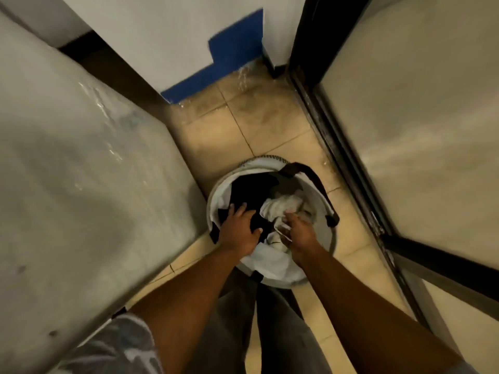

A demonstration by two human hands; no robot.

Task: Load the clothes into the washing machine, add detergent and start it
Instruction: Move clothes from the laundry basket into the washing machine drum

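A narrow strip of beige tiled floor runs ahead to a white wall with a blue painted band. On it stands a round white laundry basket with dark strap handles, just in front of the person's legs. To the left of the basket, almost touching its rim, rises a large pale grey plastic-wrapped surface. To the right of the basket there is a slim band of bare tile before a dark-framed frosted glass door. Beyond the basket the floor lies open up to the wall.

Both bare arms reach straight down into the basket. The left hand lies with fingers spread flat on a crumpled black garment in the basket's left half. The right hand, blurred, curls its fingers into a bunched white garment in the right half, pinching the fabric.
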